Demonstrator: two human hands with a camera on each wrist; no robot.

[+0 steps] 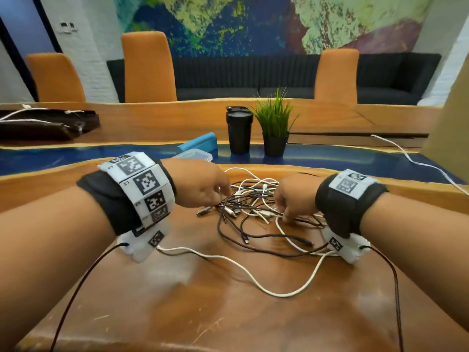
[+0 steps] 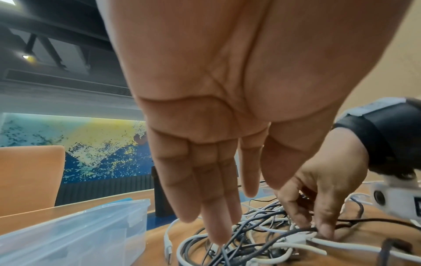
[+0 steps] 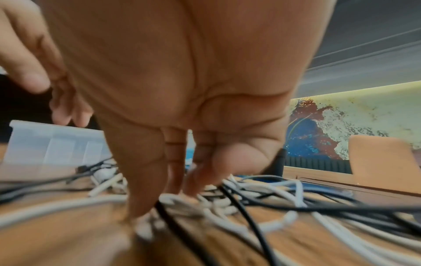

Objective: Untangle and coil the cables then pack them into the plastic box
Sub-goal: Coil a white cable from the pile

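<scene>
Two hands work at one tangle on the wooden table [image 1: 177,313]; at far left a dark bag [image 1: 43,124] with white cords lies on the far side of the table; nearer, the clear plastic box [image 2: 75,237] stands just left of the cables, its blue lid [image 1: 199,143] propped behind it; the left hand [image 1: 200,185] hangs above the left edge of the pile with its fingers [image 2: 218,216] straight and pointing down, tips near the strands, gripping nothing; the tangled cables [image 1: 256,212], black and white mixed, lie in a loose heap between the two hands, with one white loop trailing toward the viewer; behind them stand a black tumbler [image 1: 239,130] and a small potted plant [image 1: 275,128]; the right hand [image 1: 295,199] is down in the right side of the heap, fingertips [image 2: 325,231] pressed among the strands at a white cable; whether it actually pinches a strand I cannot tell, the wrist view being blurred.
</scene>
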